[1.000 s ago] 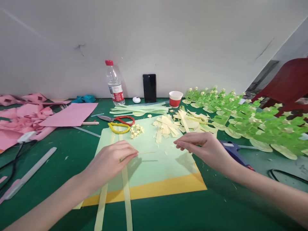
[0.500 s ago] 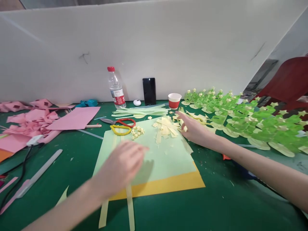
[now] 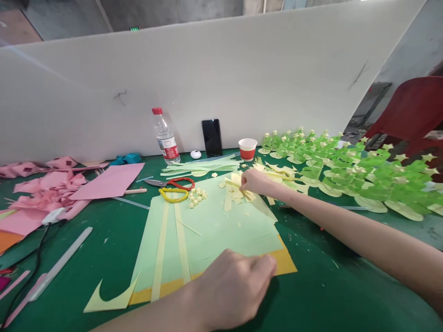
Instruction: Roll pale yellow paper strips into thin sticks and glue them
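My left hand (image 3: 235,288) is over the front edge of the light green sheets (image 3: 221,235) and the orange-yellow sheet (image 3: 285,260) under them. Its fingers are curled in; whatever they hold is hidden. My right hand (image 3: 258,182) reaches to the pile of pale yellow paper scraps (image 3: 235,186) and pinches some of them at its fingertips. Left of that pile lie small folded paper stars (image 3: 197,197) and scissors (image 3: 173,190) with one red and one yellow handle. Two pale yellow paper strips (image 3: 161,251) cross the sheets' left part.
A water bottle (image 3: 166,138), a phone (image 3: 212,138) and a paper cup (image 3: 248,150) stand along the white partition (image 3: 207,74). Green paper plants with star tops (image 3: 332,161) fill the right; pink paper pieces (image 3: 48,186) lie left. A curved paper offcut (image 3: 110,302) lies in front.
My left hand has moved right and toward the front edge of the sheets. My right hand has moved slightly left onto the scraps. The camera view has tilted up a little.
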Demonstrator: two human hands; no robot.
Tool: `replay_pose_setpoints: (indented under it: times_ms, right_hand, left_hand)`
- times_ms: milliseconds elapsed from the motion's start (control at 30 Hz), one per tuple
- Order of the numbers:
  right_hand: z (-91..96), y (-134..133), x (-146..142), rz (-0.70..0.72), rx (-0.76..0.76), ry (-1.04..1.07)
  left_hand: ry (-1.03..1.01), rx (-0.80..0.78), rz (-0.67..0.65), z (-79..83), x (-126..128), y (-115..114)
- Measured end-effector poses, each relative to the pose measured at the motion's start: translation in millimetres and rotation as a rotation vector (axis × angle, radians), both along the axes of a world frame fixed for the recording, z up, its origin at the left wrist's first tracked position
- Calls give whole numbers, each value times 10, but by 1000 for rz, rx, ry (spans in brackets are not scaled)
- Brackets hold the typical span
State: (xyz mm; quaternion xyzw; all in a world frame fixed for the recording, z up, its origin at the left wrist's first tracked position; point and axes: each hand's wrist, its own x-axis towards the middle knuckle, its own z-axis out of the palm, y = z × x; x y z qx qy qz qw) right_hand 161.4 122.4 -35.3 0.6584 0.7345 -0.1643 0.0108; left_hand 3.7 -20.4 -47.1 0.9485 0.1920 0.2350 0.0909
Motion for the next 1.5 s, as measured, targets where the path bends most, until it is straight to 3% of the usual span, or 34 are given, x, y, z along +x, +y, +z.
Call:
replay_pose_setpoints:
  times_ms: [133,267,533,1033,1267,1500]
  right_hand:
    - [-29,63,58,-14,5,33]
    - [-53,89,71,-24,-24,46]
    - [-39,146,79,-15,-107,84]
    - [64,131,-32,-74,-186,169]
    - [150,95,57,-139,-257,314]
    - [272,51,194,-208,-216,483]
  left_hand:
    - [-2,-228,68,55,-21,122]
    - [54,-333,10,45,6,91]
    - [135,-304,-115,-71,24,-29]
    - [133,-197,-157,-164,11,-66]
    - [118,-230,-166,-184,30,-38]
    - [26,-342,-141,-155,21,-80]
